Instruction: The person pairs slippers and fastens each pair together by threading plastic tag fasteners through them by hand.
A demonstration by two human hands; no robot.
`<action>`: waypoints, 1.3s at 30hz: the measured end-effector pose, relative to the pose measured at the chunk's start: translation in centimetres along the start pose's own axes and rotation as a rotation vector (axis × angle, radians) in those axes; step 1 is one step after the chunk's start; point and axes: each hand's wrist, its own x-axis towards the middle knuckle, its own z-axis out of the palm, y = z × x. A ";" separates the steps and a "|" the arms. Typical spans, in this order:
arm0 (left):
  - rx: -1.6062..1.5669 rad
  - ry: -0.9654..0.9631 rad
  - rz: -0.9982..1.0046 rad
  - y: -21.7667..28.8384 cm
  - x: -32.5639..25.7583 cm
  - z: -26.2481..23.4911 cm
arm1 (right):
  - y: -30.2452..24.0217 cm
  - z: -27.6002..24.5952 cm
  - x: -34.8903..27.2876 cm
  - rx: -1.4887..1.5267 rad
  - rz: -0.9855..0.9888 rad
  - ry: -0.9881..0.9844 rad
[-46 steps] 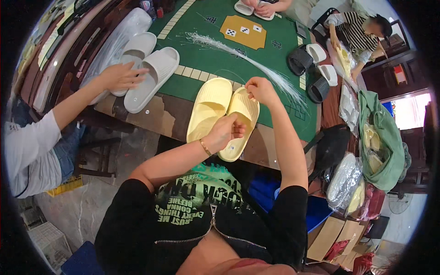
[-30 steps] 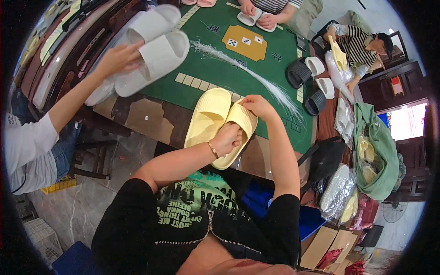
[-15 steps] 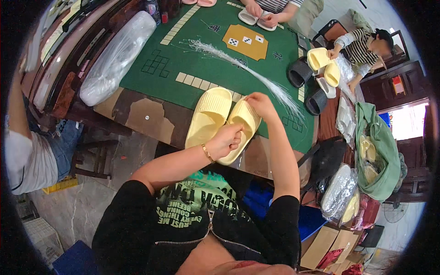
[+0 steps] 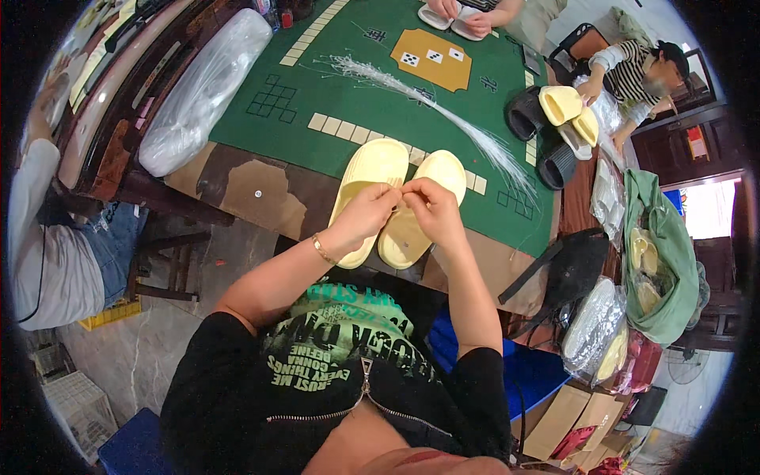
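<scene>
A pair of pale yellow slippers lies side by side at the near edge of the table: the left slipper (image 4: pixel 378 161) and the right slipper (image 4: pixel 443 170), heels toward me. Over the gap between their straps my two hands meet, fingertips almost touching. My left hand (image 4: pixel 369 212) is closed in a pinch by the left slipper's strap. Above the right slipper, my right hand (image 4: pixel 435 209) pinches too. Whatever lies between the fingertips is too small to make out. Beyond the slippers, a bundle of thin clear plastic strands (image 4: pixel 459 131) stretches across the green tabletop (image 4: pixel 317 91).
Across the table, a person's hands (image 4: pixel 467 20) handle white slippers. At right, another person holds yellow slippers (image 4: pixel 562 105) beside black slippers (image 4: pixel 556 166). A plastic-wrapped bundle (image 4: pixel 207 91) lies left. A black bag (image 4: pixel 566 273) and bagged slippers (image 4: pixel 592 324) sit at right.
My right hand has come from the right slipper's outer side in to meet my left hand between the straps. The right slipper now lies straighter, close alongside the left one.
</scene>
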 end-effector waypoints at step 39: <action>1.036 0.275 0.984 0.4 0.4 -0.5 | 3.6 3.4 -1.7 0.347 0.087 0.414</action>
